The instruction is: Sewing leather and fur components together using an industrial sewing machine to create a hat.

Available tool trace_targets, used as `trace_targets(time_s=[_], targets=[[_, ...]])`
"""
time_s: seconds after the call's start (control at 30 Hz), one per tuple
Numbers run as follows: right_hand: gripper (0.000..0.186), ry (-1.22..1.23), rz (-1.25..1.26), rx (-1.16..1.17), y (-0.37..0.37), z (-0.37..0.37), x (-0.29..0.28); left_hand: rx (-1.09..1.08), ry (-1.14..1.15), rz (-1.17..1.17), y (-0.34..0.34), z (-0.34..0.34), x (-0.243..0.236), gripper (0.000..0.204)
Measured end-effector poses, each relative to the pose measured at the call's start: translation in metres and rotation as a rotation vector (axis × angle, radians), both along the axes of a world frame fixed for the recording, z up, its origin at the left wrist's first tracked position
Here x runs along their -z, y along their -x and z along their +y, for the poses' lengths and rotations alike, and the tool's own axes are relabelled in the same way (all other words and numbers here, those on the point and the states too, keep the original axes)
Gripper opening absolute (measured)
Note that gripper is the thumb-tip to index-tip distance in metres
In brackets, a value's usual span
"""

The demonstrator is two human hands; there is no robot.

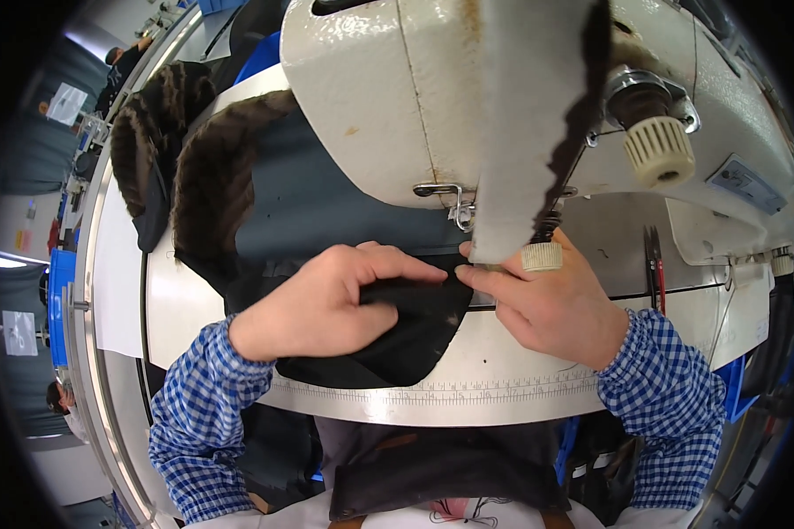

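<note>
A black fabric piece (pixel 406 339) lies on the sewing machine's bed, joined or overlapping with a dark blue-grey panel (pixel 313 198) edged in brown fur (pixel 205 189). Resting on the black cloth, my left hand (pixel 318 304) has its index finger stretched toward the presser foot (pixel 459 216) and its thumb held apart. My right hand (pixel 560 304) pinches the cloth's edge just in front of the foot, thumb and finger close together. Part of that hand is hidden behind the machine's pale upright part (pixel 520 132). The needle itself cannot be made out.
The white sewing machine (pixel 370 97) overhangs the work. Red-handled thread snips (pixel 655 269) lie right of my right hand. A printed ruler scale (pixel 388 393) runs along the table's near edge. Another fur-trimmed piece (pixel 137 159) hangs at the far left. Other people work beyond.
</note>
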State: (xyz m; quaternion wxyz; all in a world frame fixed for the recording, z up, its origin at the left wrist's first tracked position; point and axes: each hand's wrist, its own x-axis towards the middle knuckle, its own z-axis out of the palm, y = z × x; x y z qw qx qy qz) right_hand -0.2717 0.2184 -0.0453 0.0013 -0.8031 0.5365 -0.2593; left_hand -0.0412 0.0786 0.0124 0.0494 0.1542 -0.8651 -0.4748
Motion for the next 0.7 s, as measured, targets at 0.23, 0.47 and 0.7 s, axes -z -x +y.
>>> trace_targets(time_s=[0.23, 0.47, 0.7], targets=[[0.036, -0.004, -0.014, 0.005, -0.001, 0.0, -0.004, -0.022, 0.797, 0.042, 0.005, 0.038, 0.02, 0.061], [0.036, -0.009, -0.028, -0.007, 0.001, 0.002, -0.001, -0.167, 0.661, 0.114, 0.015, 0.032, 0.038, 0.044], [0.039, 0.027, -0.008, -0.005, -0.002, 0.0, -0.004, -0.161, 0.867, 0.175, 0.012, 0.024, 0.044, 0.073]])
